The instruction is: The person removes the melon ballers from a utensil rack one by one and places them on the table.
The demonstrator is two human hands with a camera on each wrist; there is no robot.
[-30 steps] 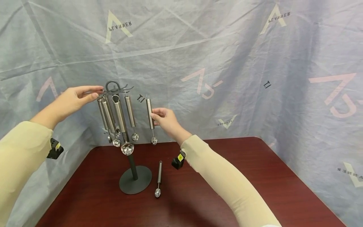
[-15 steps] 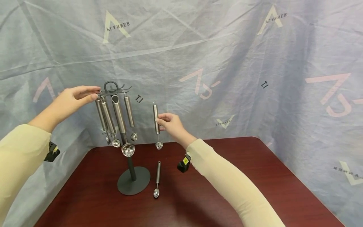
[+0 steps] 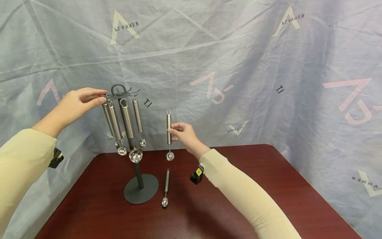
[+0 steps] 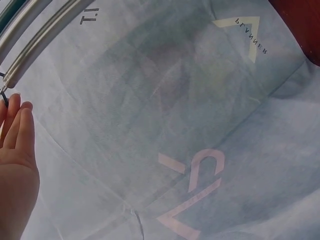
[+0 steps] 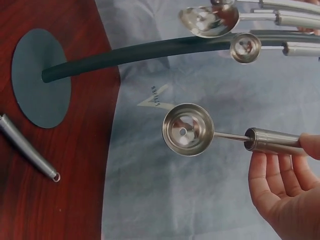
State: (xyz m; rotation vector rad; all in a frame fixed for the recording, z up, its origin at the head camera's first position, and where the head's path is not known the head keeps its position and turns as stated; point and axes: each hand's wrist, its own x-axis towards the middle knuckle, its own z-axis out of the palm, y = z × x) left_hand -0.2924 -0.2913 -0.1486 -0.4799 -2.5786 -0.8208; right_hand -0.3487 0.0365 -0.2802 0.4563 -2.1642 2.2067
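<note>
With thumb and fingers, my right hand [image 3: 186,135] pinches a steel melon baller [image 3: 169,129] by its handle, upright above the table, bowl down. Its round bowl [image 5: 188,129] shows a small hole in the right wrist view. To the left, my left hand [image 3: 81,101] pinches the outer edge of a dark utensil rack [image 3: 141,189] at its hooks; in the left wrist view its fingertips [image 4: 25,107] are at a dark hook. Several steel scoops hang from the rack, among them one with a larger bowl [image 3: 135,155].
Beside the rack's round base, a small steel scoop with an oval bowl [image 3: 165,201] lies on the dark red table [image 3: 238,199]. A grey printed cloth [image 3: 185,39] hangs behind and at both sides.
My right hand has carried the melon baller right and slightly down, away from the rack. My left hand keeps its place at the rack, whose hanging scoops have shifted slightly.
</note>
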